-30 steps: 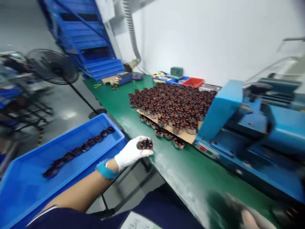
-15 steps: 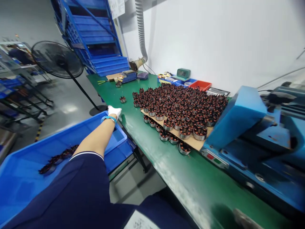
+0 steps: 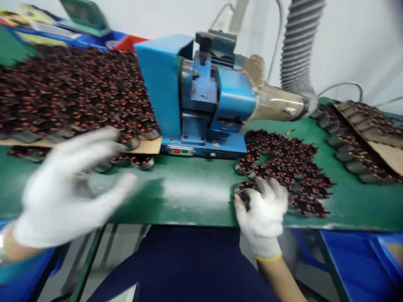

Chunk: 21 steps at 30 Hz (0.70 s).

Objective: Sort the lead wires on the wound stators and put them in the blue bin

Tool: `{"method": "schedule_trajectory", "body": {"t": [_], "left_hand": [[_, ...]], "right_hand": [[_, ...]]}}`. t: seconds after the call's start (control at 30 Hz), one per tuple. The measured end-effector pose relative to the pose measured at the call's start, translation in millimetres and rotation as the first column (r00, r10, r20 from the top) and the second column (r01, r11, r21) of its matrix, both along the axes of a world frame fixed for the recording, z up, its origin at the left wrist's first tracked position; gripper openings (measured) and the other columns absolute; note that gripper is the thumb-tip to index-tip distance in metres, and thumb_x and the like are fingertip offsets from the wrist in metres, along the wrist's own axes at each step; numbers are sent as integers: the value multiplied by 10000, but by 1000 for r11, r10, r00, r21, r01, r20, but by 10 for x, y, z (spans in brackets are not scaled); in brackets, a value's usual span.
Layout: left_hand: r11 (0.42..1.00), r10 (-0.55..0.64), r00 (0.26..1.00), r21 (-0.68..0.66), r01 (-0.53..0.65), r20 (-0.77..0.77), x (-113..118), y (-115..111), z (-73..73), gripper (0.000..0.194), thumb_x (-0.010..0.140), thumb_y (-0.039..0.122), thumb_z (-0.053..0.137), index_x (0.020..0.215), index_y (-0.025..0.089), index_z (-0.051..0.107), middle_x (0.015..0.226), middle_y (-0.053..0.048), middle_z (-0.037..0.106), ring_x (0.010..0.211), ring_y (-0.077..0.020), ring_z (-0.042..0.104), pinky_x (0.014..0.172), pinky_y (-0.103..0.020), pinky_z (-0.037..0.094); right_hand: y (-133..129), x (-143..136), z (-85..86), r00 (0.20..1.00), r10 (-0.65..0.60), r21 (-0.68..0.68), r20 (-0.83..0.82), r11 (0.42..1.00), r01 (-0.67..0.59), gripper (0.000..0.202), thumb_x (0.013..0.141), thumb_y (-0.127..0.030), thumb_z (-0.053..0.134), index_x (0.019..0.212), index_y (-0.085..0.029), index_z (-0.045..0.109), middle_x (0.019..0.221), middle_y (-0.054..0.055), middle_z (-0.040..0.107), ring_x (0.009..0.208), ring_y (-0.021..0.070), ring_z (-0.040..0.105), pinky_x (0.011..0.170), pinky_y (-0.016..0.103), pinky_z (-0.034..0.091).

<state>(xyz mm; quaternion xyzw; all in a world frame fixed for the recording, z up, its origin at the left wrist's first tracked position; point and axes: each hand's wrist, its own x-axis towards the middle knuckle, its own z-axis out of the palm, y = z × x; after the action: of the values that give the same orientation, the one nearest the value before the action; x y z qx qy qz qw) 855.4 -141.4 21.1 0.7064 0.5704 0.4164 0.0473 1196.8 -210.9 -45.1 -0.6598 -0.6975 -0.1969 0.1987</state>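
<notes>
My left hand (image 3: 72, 188), in a white glove and smeared by motion, hovers over the bench beside the big batch of copper-wound motor stators (image 3: 85, 92). Its thumb stands apart from the fingers, and I see nothing between them. On the other side, my right hand (image 3: 262, 209), in a white glove with a yellow cuff edge, has its fingers round a stator (image 3: 242, 189) at the near left of a smaller group of stators (image 3: 283, 163). That stator rests on the green bench top, partly covered by the fingers.
A blue machine (image 3: 201, 100) with red and green buttons stands between the groups, joined to a grey duct hose (image 3: 300, 46). Stacked stators with cardboard (image 3: 387, 155) between layers stand at the far right. Blue bins (image 3: 349, 256) sit below the bench edge.
The view has swung right. My left hand has come from above the blue bin to the bench front, its fingers now spread. My right hand and the smaller stator group have come into view.
</notes>
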Motion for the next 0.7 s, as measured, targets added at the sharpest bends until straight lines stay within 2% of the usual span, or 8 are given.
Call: {"method": "schedule_trajectory", "body": {"t": [0.07,0.17,0.23,0.3,0.4,0.53,0.63,0.7], "left_hand": [[942,-331,917,-138,306,-224,451,-111,-121,573,708,426,732,1230,281,548,1397,-24,544,1228,-246,568,1091,-411,443],[827,-528,789,-403,393,-314,898,-116,-373,820,665,598,699,1340,192,469,1418,-145,500,1267,-334,521,1052,-476,462],[800,-555,772,-453,394,-310,1017,-53,-504,912,615,616,716,1364,168,451,1416,-168,490,1278,-366,496,1055,-499,446],[791,-571,765,-448,416,-298,1035,13,-567,911,619,576,725,1377,160,439,1413,-171,489,1281,-367,486,1066,-497,429],[756,-621,742,-445,480,-252,1005,77,-579,753,681,511,711,1331,199,493,1378,-136,533,1265,-336,503,1070,-476,422],[736,-622,773,-430,523,-126,1043,71,-569,537,705,486,726,1158,232,588,1236,-88,633,1149,-281,593,1017,-430,467],[755,-583,812,-386,530,-23,1133,12,-544,452,762,407,686,1156,226,559,1169,-78,652,1056,-229,644,947,-368,514],[760,-570,822,-371,533,13,1193,-29,-508,377,779,341,659,1128,236,558,1133,-62,658,1013,-207,657,906,-335,530]], "right_hand": [[-23,-112,-14,989,123,-44,-83,991,-127,267,757,-354,698,976,-221,626,1264,95,559,1301,393,397,1051,650,347],[-101,-150,-2,940,263,2,-215,963,-269,580,743,-408,719,1242,-192,519,1303,148,514,1298,374,415,1049,598,402],[-155,-94,-8,909,276,31,-313,959,-281,703,734,-458,726,1307,-155,453,1281,179,528,1220,343,503,1000,545,473],[-187,-32,-33,892,232,-53,-388,961,-273,688,739,-474,719,1294,-159,462,1242,169,567,1149,321,561,965,519,505],[-188,-23,-70,891,216,-211,-399,924,-318,525,767,-456,691,1187,-174,550,1177,145,619,1121,319,578,972,527,495],[-110,-172,-43,828,267,-211,-494,887,-411,422,852,-423,608,1187,-168,581,1191,132,636,1165,300,558,1029,508,452],[26,-322,29,663,226,-166,-714,865,-474,403,905,-386,533,1237,-163,575,1242,122,619,1192,268,547,1062,462,428],[152,-405,74,438,108,-133,-892,865,-484,328,916,-379,507,1130,-167,636,1117,101,672,1058,231,618,959,401,502]]}}
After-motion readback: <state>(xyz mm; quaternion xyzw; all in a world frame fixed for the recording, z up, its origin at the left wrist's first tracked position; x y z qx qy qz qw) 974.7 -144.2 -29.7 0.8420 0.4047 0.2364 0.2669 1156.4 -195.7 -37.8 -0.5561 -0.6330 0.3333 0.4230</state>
